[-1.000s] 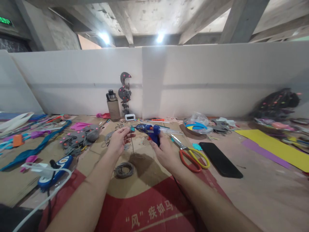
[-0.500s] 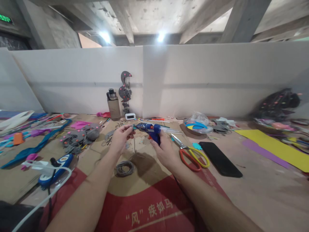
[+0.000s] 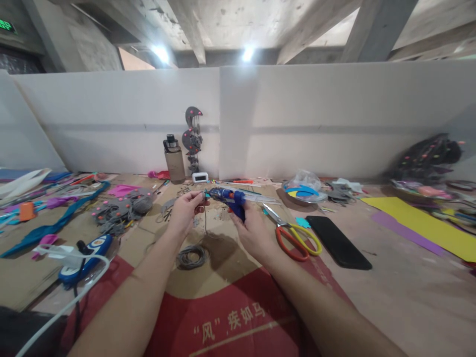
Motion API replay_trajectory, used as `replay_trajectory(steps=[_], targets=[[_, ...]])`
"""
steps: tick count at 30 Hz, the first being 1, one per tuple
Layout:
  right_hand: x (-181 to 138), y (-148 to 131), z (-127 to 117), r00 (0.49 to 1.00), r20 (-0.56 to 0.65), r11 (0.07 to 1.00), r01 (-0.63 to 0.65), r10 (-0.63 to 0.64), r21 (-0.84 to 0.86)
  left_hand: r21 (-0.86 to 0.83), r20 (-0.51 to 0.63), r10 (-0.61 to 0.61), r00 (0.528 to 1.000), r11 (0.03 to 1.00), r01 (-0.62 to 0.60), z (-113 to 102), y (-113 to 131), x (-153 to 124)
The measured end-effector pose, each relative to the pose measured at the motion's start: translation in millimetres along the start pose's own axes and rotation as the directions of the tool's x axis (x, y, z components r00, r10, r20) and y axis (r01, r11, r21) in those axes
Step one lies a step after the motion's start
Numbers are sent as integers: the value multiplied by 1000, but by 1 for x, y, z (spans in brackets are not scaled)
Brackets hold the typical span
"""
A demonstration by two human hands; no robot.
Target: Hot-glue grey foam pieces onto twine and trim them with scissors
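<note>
My right hand [image 3: 250, 225] is wrapped round the handle of a blue glue gun [image 3: 231, 197], its nozzle pointing left. The fingers of my left hand [image 3: 188, 210] are pinched on a small teal piece [image 3: 206, 195] right at the nozzle; whether the two touch I cannot tell. A thin grey cord [image 3: 206, 223] hangs down from below that pinch. Under it, a coil of grey cord [image 3: 191, 257] lies on the cardboard [image 3: 186, 290]. Scissors [image 3: 293, 238] with one red and one yellow handle rest to the right of my right hand.
On the right lie a black phone [image 3: 338, 242] and a yellow sheet [image 3: 416, 223]. Grey pieces with pink dots [image 3: 122, 208] and a blue power strip [image 3: 87, 258] are at left. Behind stand a bottle [image 3: 174, 161] and a white partition [image 3: 297, 114].
The view has shifted very slightly. Both hands hold almost the same position, with the glue gun nozzle still at the teal piece.
</note>
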State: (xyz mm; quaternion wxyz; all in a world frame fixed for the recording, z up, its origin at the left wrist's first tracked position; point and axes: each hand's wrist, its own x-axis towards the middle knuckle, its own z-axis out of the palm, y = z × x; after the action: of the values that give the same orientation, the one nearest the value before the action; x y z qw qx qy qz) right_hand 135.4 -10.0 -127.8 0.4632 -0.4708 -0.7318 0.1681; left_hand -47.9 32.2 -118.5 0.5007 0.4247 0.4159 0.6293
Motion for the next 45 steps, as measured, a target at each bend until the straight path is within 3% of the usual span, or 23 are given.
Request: replay_trajectory(steps=[45], targets=[[-2,-5,-1,1000,-23,999,2,-3,-39,9,6,16,1000,1000,-16,1,-1,-1]])
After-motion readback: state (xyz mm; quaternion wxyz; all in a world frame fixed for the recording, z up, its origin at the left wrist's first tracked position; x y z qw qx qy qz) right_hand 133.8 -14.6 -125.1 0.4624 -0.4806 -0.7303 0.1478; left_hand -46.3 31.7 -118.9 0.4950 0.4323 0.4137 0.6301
